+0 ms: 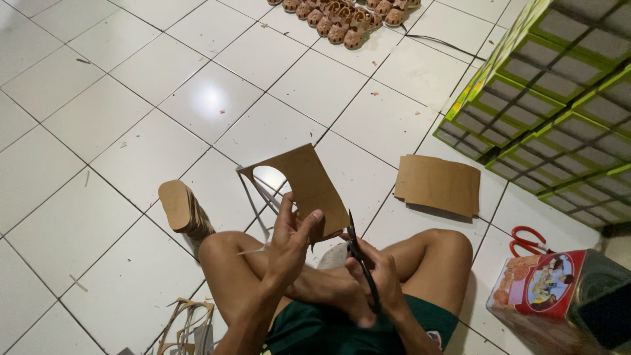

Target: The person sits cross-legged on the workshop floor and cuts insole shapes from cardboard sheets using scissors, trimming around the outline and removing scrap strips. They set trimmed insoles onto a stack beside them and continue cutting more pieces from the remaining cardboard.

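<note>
Left hand (294, 233) pinched the lower edge of a stiff brown cardboard sheet (309, 184), held tilted above the crossed legs, its long axis running up and away from the body. Right hand (376, 273) was closed round dark scissors (358, 253), blades pointing up at the sheet's lower right corner, just touching it. An oval hole was already cut from the matte, flat sheet.
</note>
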Demonstrator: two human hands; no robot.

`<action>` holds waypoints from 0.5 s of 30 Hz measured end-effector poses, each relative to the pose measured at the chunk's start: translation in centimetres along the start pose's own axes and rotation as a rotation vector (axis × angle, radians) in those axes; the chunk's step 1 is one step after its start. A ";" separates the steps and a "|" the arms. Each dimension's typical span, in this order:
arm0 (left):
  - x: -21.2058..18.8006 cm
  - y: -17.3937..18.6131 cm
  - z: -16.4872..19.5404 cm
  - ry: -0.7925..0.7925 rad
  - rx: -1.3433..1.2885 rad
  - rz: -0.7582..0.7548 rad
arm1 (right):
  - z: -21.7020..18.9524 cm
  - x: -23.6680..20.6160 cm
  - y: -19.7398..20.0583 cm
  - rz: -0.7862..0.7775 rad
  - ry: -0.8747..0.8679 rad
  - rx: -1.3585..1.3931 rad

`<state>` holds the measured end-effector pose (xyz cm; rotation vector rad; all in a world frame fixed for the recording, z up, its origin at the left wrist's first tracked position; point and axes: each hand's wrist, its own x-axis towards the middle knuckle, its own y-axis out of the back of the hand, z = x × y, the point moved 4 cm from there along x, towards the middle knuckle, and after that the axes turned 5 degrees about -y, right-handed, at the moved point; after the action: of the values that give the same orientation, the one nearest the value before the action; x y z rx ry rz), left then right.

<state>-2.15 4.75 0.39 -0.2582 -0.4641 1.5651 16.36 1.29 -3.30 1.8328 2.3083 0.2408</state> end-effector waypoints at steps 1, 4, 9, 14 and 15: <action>0.0 0.0 0.1 -0.004 0.013 -0.001 | 0.2 0.1 -0.1 -0.002 -0.062 -0.027; -0.1 0.0 0.0 0.046 0.002 0.004 | 0.4 0.1 -0.1 -0.003 -0.142 -0.075; -0.4 0.1 0.0 -0.002 0.018 -0.028 | -1.0 -0.4 0.2 0.062 0.074 -0.118; -0.3 0.7 0.1 0.103 0.243 0.031 | -0.8 -0.8 0.1 0.093 -0.092 -0.155; 0.0 0.8 0.3 0.101 0.253 0.039 | -0.8 -0.8 0.1 0.084 -0.104 -0.152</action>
<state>-2.99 4.72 0.34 -0.1512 -0.1798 1.6225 16.44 0.50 -2.44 1.8241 2.0861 0.3156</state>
